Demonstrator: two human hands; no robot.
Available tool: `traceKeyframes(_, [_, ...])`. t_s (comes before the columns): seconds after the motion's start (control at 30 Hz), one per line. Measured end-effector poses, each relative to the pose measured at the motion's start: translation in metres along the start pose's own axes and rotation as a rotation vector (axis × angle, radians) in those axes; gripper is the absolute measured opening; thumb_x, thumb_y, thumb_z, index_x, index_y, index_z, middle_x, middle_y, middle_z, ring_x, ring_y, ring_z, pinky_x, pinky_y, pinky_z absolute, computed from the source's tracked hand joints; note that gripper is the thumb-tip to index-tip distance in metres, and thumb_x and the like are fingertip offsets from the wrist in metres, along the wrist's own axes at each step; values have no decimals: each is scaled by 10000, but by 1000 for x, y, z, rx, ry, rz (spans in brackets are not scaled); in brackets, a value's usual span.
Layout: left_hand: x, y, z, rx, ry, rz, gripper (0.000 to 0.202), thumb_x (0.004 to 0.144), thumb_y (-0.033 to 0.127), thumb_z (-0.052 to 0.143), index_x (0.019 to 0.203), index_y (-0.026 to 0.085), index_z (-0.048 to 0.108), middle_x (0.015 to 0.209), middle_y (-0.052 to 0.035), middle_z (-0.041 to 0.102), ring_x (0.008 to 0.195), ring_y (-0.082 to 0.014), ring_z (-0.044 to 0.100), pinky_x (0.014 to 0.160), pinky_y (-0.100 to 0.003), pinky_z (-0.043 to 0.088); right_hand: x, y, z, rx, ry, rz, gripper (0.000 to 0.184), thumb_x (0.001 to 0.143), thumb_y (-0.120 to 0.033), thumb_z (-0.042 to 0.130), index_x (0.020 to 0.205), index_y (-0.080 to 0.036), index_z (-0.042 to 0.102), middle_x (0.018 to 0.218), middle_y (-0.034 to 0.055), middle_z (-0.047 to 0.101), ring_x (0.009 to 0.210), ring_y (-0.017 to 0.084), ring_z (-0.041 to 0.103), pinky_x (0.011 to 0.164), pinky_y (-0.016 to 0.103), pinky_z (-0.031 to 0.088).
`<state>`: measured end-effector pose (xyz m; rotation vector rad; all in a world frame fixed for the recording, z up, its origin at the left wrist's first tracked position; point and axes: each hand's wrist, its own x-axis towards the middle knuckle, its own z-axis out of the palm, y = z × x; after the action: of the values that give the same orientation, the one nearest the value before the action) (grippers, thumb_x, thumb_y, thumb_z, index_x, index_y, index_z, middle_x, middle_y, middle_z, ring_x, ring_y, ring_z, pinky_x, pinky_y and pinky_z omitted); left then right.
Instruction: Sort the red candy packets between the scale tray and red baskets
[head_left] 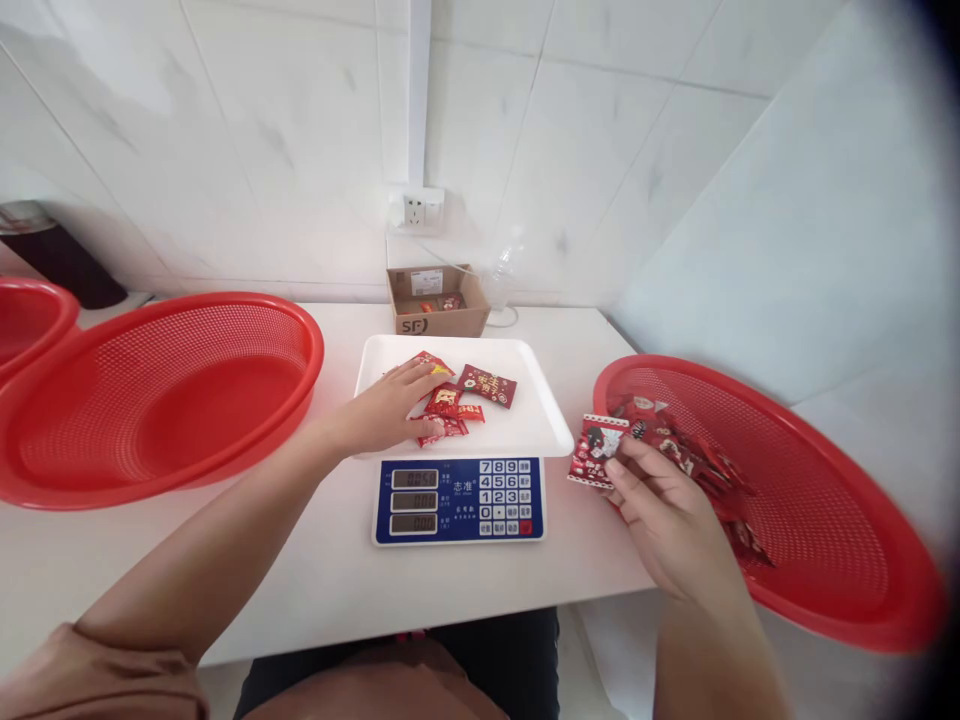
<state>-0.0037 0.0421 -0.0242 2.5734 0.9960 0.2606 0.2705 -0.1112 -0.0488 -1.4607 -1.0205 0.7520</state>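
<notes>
My left hand (391, 408) lies over the left side of the white scale tray (525, 415), fingers stretched out and touching small red snack packets (444, 400). Part of that pile is hidden beneath the hand. A darker red packet (487, 386) lies flat just right of its fingertips. Between thumb and fingers, my right hand (667, 510) pinches a red and white snack packet (597, 450) with a black-and-white picture. It is above the near left rim of the right red basket (847, 480), where several more packets (697, 450) lie.
Below the tray is the scale's blue keypad panel (461, 500). At left stands another red basket (292, 400), with part of a third (45, 290) beside it. A cardboard box (442, 322) holding packets sits near the wall, below a socket (415, 210). A dark flask (64, 255) leans far left.
</notes>
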Motion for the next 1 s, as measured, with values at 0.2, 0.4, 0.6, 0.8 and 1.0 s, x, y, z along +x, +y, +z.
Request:
traceKeyframes(0.2, [17,13,-1,-10,-69,-29,651,845,508,480,1408,216,331,1518,-116,279,1387,-275,247,1099,-413,267,2,0,-1,100,-49,111,421,721,-487,691,1064,-246,650,1052,68,683,941,240,627,855,410,493])
traceKeyframes(0.4, [40,21,6,87,-97,49,735,788,673,443,1422,331,299,1555,-86,195,1414,-363,59,1096,-594,77,2,0,1,71,-88,78,398,753,-481,660,1065,-233,659,1040,70,693,929,234,637,833,376,506])
traceKeyframes(0.6, [53,22,15,116,-153,97,742,781,683,435,1413,307,334,1517,-98,303,1397,-386,141,1065,-635,90,0,-5,6,83,-95,58,385,730,-490,679,1017,-233,679,991,66,703,875,221,643,782,344,521])
traceKeyframes(0.8, [31,22,0,125,-34,83,518,886,562,351,1194,202,562,1388,-113,471,1352,-316,280,1089,-503,205,1,1,7,88,-128,59,358,760,-462,663,1035,-233,664,1017,62,693,898,217,631,802,346,509])
traceKeyframes(1.0, [-11,11,-20,-58,176,-39,459,900,515,371,1241,239,507,1387,-83,481,1327,-258,350,1041,-414,352,3,0,18,190,-138,88,262,778,-394,655,993,-243,645,1025,50,670,926,211,626,815,369,521])
